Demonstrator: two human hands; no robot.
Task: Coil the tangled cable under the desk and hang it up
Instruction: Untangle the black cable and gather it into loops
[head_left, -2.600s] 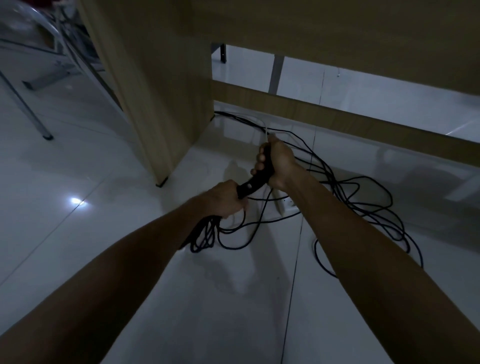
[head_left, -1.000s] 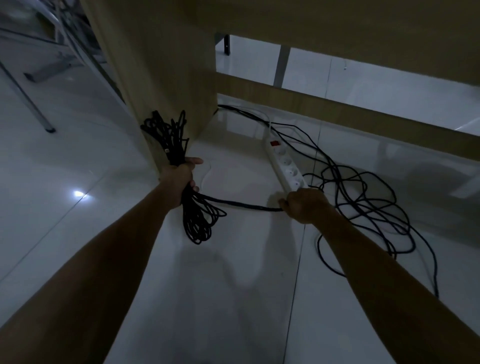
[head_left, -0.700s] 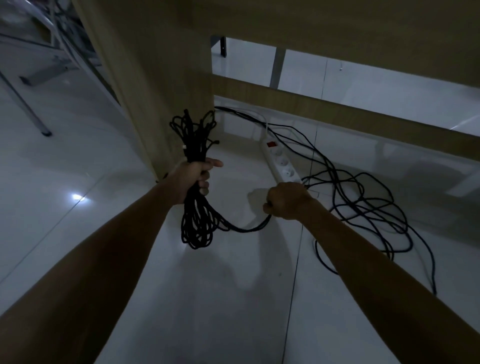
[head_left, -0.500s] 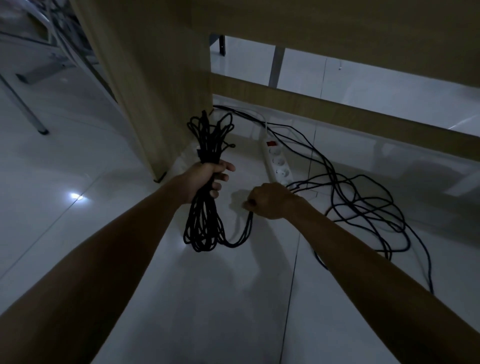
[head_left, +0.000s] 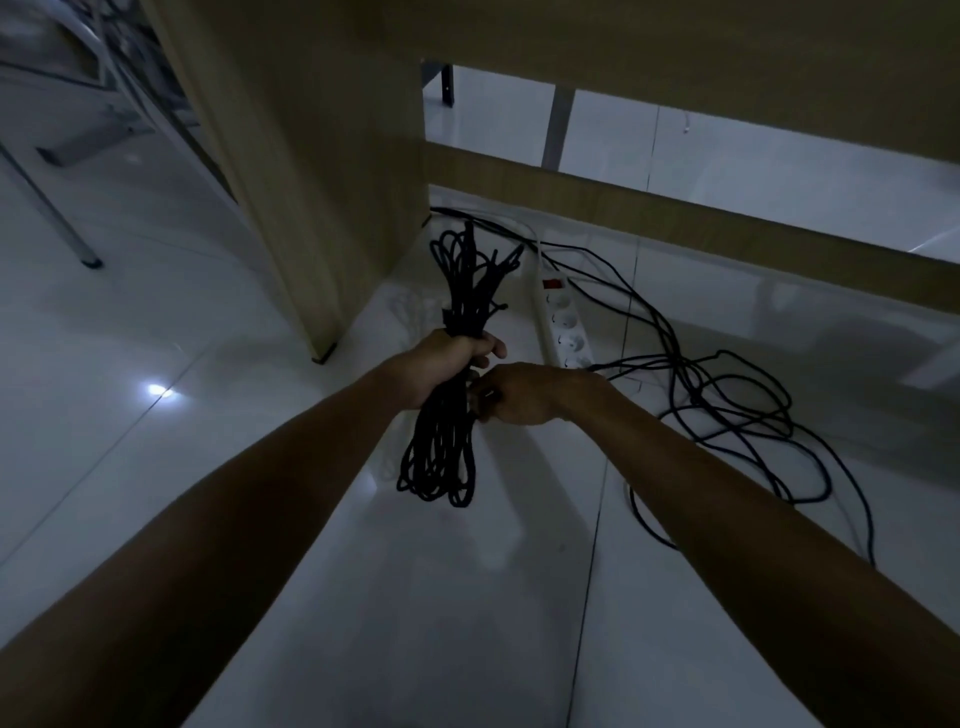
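Both hands met at the coiled cable (head_left: 447, 415). Left hand (head_left: 444, 364) gripped the bundle's middle; right hand (head_left: 524, 392) fingers pinched a strand beside it. Loose cable (head_left: 727, 410) sprawled right on the floor.

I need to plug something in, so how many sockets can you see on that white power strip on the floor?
4 on the white power strip, in a row below its red switch; the right hand may hide more.

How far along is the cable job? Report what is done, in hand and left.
Done: a thick bundle of black cable loops is gathered in the left hand. In hand: the right hand meets the bundle, seemingly feeding in another loop. Left: a loose tangle of black cable lies on the white tiled floor beside the white power strip; nothing is hung up yet.
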